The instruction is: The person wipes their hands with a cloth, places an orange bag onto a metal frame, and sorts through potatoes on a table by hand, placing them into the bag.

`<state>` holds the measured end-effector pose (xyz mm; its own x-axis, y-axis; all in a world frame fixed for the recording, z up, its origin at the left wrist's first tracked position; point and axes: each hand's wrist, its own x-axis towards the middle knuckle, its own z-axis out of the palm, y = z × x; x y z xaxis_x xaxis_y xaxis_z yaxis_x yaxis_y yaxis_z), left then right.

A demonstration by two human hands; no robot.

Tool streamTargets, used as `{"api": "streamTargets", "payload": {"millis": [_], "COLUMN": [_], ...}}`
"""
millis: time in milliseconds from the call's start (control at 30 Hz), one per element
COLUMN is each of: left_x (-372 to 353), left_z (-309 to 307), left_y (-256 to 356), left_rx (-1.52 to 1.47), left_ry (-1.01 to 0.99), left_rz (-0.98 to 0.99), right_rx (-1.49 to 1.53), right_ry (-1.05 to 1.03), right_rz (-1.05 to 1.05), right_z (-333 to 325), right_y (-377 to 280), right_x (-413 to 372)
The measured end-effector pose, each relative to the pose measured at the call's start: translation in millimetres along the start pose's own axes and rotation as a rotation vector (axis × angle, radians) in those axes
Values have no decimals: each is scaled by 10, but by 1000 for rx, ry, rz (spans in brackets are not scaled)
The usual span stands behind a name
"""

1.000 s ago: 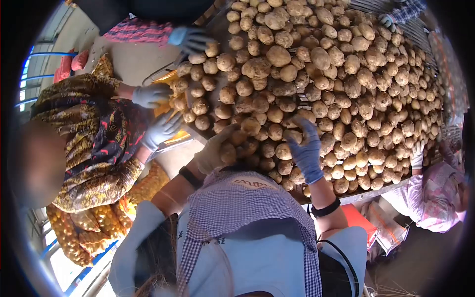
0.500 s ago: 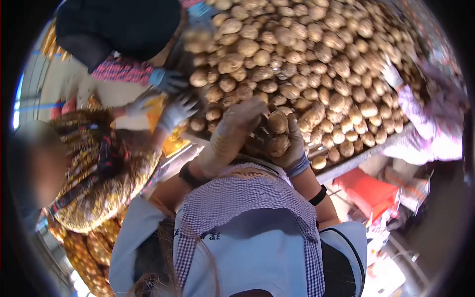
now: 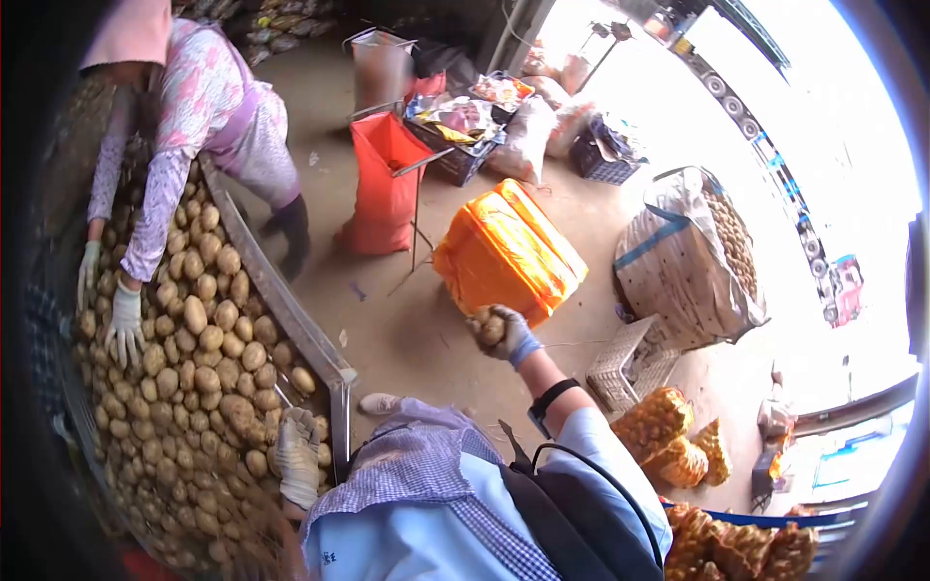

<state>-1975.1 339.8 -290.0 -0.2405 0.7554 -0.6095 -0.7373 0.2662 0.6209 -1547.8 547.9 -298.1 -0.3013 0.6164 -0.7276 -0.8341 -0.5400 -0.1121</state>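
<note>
1. We read this as a produce packing shed
2. Potatoes (image 3: pixel 199 339) lie heaped on a metal-edged table (image 3: pixel 271 272); a gloved co-worker (image 3: pixel 208 87) leans over them
3. We note a bulk bag (image 3: pixel 668 281) of potatoes and filled mesh sacks (image 3: pixel 666 433) on a concrete-looking floor (image 3: pixel 363 320)
4. Wide opening (image 3: pixel 843 107), truck (image 3: pixel 846 290) outside in daylight

Light-blue shirt (image 3: pixel 407 537): small dark characters (image 3: pixel 329 558), bottom of frame, left of centre; too small to read.
Packets (image 3: pixel 465 116): coloured print, upper centre of frame; wording unclear.
Readable text: none made out; no word, brand or number legible.
</note>
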Motion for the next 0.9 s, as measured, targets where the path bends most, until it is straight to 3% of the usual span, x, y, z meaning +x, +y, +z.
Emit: {"api": "streamTargets", "payload": {"millis": [33, 67, 133, 200, 267, 333, 367, 467, 500, 567, 600, 633, 667, 733, 833, 900], "left_x": [-5, 78, 132, 218, 280, 333, 402, 355, 336, 331, 296, 299, 150, -134, -528, -663], "left_z": [311, 470, 802, 979, 1047, 973, 862, 610, 498, 255, 99, 20, 93, 10, 271, 122], "left_y": [123, 157, 219, 218, 244, 153, 83, -28, -63, -133, -204, -291, -248, -267, -312, -452], "left_rx": [22, 56, 107, 120, 151, 118, 103, 110, 101, 108, 121, 6, -16, -13, -152, -249], "left_ry": [-83, -131, -221, -269, -314, -309, -264, -87, -41, 38, 104, 225, 253, 226, 319, 313], "left_rz": [-27, -20, 22, 19, 13, -22, -50, -57, -38, 1, 30, 70, 65, 70, 264, 207], "right_rx": [56, 76, -44, 268, 129, -143, -144, -388, -447, -713, -874, -1041, -1034, -1357, -1447, -1452], "right_ry": [-36, -207, -597, 117, 419, 214, 171, 372, 290, 252, 81, 56, -48, -312, -630, -783], "right_rz": [-208, -419, -1008, -1322, -1044, -1005, -816, -493, -457, -398, -486, -462, -362, -383, -295, -148], "right_z": [-262, -499, -33, 203, 148, -103, -85, 41, -51, 514, 503, 819, 1051, 1380, 1753, 1704], "right_y": [-750, -1601, -2371, -2835, -2827, -2497, -2197, -1231, -1068, -457, -252, 15, 278, 720, 1476, 1947], "right_x": [-164, -456, -1765, -2157, -2096, -1392, -1090, -230, 170, 287, 613, 625, 640, 798, 771, 921]}}
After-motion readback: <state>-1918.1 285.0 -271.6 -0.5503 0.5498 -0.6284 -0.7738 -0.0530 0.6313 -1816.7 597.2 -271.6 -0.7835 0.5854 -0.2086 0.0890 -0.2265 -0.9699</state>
